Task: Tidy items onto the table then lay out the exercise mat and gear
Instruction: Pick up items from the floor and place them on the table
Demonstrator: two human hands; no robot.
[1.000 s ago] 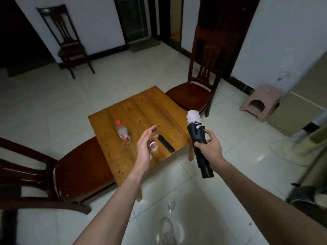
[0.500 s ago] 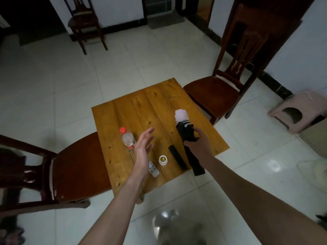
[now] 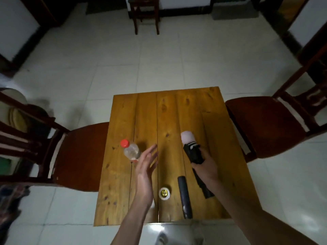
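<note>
Umbrella [image 3: 192,152], folded, black with a pale pink handle end: your right hand [image 3: 205,167] has its fingers wrapped around the middle of it, above the right half of the wooden table [image 3: 177,110]. The pink end points away from you and the black tip comes back toward your wrist, so it lies tilted over the boards; whether it touches the top you cannot tell from this angle. Your left hand [image 3: 145,165] is held flat and open with the fingers together, edge-on over the middle of the table, gripping nothing. Just beside its fingertips stands a clear plastic bottle [image 3: 131,152] with a red cap, upright on the left part of the table. Nearer you, a small round white object [image 3: 165,193] with a gold centre sits on the boards, and just right of it lies a slim black remote [image 3: 184,197], running lengthwise toward the near edge. A dark wooden chair [image 3: 83,156] stands at the table's left side and another chair [image 3: 265,126] at its right
</note>
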